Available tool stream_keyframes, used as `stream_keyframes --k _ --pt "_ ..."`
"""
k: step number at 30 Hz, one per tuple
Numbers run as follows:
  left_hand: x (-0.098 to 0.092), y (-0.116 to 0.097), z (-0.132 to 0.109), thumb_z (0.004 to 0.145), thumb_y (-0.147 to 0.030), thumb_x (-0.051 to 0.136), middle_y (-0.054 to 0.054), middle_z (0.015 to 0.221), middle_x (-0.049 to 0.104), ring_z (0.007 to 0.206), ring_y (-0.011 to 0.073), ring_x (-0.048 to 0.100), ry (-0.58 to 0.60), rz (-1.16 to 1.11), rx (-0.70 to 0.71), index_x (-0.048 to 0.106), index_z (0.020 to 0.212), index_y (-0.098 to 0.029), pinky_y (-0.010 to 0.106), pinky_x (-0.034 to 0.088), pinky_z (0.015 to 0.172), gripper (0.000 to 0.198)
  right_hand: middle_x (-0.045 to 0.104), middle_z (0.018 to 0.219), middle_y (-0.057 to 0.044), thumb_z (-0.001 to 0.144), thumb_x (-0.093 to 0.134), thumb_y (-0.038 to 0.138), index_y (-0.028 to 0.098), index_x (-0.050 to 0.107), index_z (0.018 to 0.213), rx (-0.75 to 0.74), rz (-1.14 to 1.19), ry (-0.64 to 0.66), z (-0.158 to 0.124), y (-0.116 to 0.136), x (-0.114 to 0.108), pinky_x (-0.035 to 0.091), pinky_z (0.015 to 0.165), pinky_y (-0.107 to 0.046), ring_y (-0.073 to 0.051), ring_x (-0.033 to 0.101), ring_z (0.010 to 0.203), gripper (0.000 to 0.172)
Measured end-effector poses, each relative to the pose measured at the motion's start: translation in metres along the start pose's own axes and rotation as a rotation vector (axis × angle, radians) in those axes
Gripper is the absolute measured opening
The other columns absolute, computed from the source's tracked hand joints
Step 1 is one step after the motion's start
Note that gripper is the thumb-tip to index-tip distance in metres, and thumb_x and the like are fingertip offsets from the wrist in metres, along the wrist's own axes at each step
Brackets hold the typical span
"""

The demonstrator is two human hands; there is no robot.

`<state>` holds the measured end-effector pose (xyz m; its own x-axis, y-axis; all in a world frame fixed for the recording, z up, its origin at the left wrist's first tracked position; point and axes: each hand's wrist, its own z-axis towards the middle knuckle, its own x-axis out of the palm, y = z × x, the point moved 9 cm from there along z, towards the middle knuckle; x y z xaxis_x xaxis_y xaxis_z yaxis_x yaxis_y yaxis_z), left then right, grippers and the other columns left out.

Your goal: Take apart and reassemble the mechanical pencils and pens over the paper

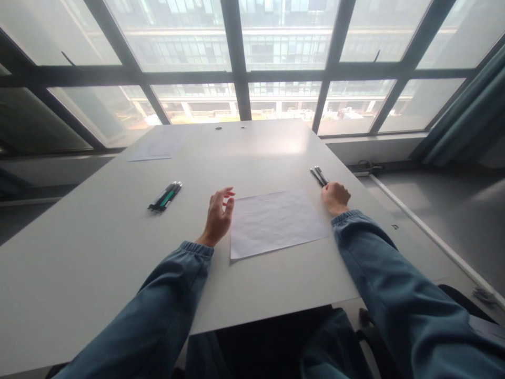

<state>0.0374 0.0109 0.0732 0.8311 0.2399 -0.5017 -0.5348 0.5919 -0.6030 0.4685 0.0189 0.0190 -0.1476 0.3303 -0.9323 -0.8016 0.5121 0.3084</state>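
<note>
A sheet of white paper (pixel 276 223) lies on the white table (pixel 118 252) between my hands. My left hand (pixel 219 213) is beside the sheet's left edge, fingers apart and slightly curled, holding nothing. To the right of the sheet, my right hand (pixel 335 197) is closed at the near ends of a few dark pens (pixel 319 176), whose far ends point away from me. Its fingers are partly hidden by the back of the hand. Left of my left hand, several dark pens and a green one (pixel 165 197) lie in a bunch.
More white paper (pixel 153 147) lies at the table's far left. Two small round things (pixel 218 128) are near the far edge. Beyond the table stand framed windows (pixel 239 68), with a blue curtain (pixel 465 116) on the right. A small dark mark (pixel 395 227) shows at the right.
</note>
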Motion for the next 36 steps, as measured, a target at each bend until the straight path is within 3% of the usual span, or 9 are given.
stream_keyframes --k 36 --pt "0.0058 -0.0066 0.0001 0.100 -0.035 0.049 0.007 0.102 0.072 0.102 0.0221 0.065 0.076 -0.036 -0.033 0.065 0.117 -0.020 0.037 0.056 0.084 0.028 0.072 0.107 -0.024 0.097 0.053 0.033 0.009 0.075 0.108 -0.002 -0.013 0.046 0.0084 -0.0010 0.0037 0.052 0.089 -0.042 -0.033 0.069 0.104 0.034"
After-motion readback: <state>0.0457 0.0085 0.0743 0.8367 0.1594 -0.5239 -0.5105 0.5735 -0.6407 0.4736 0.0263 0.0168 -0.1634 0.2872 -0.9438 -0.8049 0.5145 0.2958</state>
